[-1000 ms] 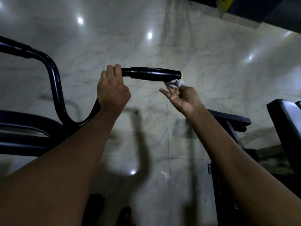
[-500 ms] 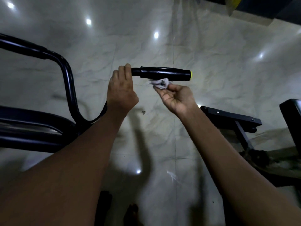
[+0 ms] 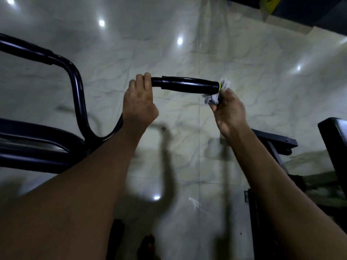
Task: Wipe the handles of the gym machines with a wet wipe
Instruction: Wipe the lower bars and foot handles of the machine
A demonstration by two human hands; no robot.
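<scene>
A person's left hand (image 3: 139,102) curls its fingers around the bar beside a black handle (image 3: 189,85). The right hand (image 3: 230,111) pinches a crumpled wet wipe (image 3: 216,94) against the handle's yellow-ringed end, above a marble floor (image 3: 244,53).

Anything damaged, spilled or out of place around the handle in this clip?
Nothing stands out. The left hand grips the bar beside the black handle; the right hand pinches the wipe at its yellow-ringed end.
</scene>
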